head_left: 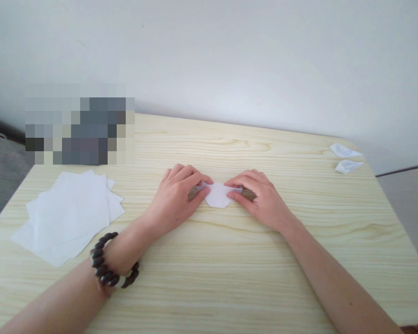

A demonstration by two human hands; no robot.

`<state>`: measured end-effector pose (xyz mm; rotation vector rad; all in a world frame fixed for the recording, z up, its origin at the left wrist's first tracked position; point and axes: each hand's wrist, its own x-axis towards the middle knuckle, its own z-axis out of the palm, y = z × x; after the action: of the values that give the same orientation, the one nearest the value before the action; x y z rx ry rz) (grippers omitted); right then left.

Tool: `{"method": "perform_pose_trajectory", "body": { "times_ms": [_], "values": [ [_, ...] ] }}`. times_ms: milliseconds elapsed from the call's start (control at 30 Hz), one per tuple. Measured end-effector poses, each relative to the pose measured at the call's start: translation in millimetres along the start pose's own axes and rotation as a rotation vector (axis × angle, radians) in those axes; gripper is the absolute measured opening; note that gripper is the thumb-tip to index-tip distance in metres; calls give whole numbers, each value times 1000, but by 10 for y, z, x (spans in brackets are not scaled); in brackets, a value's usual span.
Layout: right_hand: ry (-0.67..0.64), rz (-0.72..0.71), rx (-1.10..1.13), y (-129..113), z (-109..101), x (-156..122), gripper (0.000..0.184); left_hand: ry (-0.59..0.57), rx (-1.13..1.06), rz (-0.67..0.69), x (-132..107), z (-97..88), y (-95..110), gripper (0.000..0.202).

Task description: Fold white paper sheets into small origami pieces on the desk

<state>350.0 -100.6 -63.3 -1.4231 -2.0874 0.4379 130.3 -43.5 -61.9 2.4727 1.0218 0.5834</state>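
A small folded sheet of white paper [217, 195] lies low over the middle of the table, its lower corners angled and its two sides drawn out into narrow flaps. My left hand [179, 195] pinches the left flap between thumb and fingers. On the other side, my right hand [256, 197] grips the right flap in the same way. The fingertips cover parts of both flaps, so the creases there are hidden. A dark beaded bracelet [98, 257] circles my left wrist.
Loose white paper sheets [69, 213] lie in a fanned pile at the left. Two folded white paper pieces [344, 150] sit at the far right edge. A blurred dark object [90, 132] stands at the back left. The wooden table [209, 287] meets a pale wall [230, 60].
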Motion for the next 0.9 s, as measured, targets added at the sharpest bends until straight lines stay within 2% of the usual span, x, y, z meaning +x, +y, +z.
{"method": "perform_pose_trajectory", "body": {
  "times_ms": [333,500,633,767,900],
  "values": [
    [59,-105,24,24,9,-15,14,3,-41,60,12,-23,-27,12],
    [72,22,70,-7,32,3,15,52,-12,56,23,-16,-24,14],
    [83,117,83,-35,67,10,19,114,64,123,26,2,-31,17],
    [91,73,24,-29,84,0,22,122,133,204,42,-17,-28,19],
    [122,-33,-76,-26,77,-21,19,112,192,239,41,-46,-26,16]
  ]
}}
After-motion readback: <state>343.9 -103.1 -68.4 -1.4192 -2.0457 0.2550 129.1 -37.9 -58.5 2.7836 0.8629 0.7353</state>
